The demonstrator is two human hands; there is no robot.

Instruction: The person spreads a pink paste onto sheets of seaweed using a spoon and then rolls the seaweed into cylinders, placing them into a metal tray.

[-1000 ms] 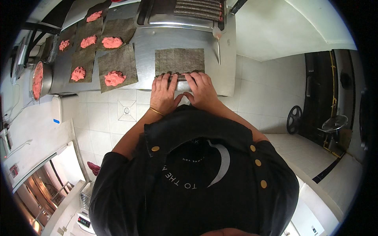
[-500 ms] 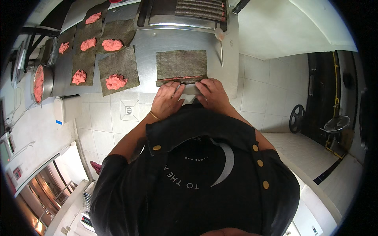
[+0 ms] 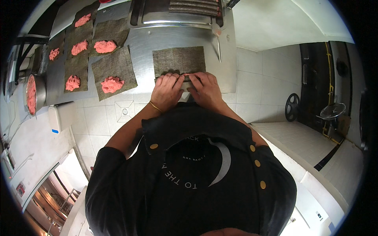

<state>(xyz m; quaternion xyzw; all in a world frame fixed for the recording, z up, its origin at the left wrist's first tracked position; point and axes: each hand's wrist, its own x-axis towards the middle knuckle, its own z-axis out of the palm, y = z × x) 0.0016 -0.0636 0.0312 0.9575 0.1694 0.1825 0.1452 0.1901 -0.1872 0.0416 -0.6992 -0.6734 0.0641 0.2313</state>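
Note:
A dark green seaweed sheet (image 3: pixel 179 59) lies in front of me at the table's near edge. Its near edge is curled up over a strip of pink paste (image 3: pixel 186 74), most of which my fingers cover. My left hand (image 3: pixel 168 90) grips the left part of this curled edge, fingertips bent over the top. Close beside it, my right hand (image 3: pixel 205 88) holds the right part the same way. Both thumbs point inward at the near side of the curl. The far part of the sheet lies flat.
Several seaweed sheets with pink paste mounds (image 3: pixel 112 84) spread over the left of the metal table (image 3: pixel 138 72). A metal bowl of paste (image 3: pixel 40 91) stands at far left. Finished rolls (image 3: pixel 193 7) lie on a metal tray (image 3: pixel 169 21) at the back; a spoon (image 3: pixel 219 45) rests right.
My fingers have moved forward over the near edge of the sheet, and the curl now covers more of the paste strip. The whole view has shifted slightly.

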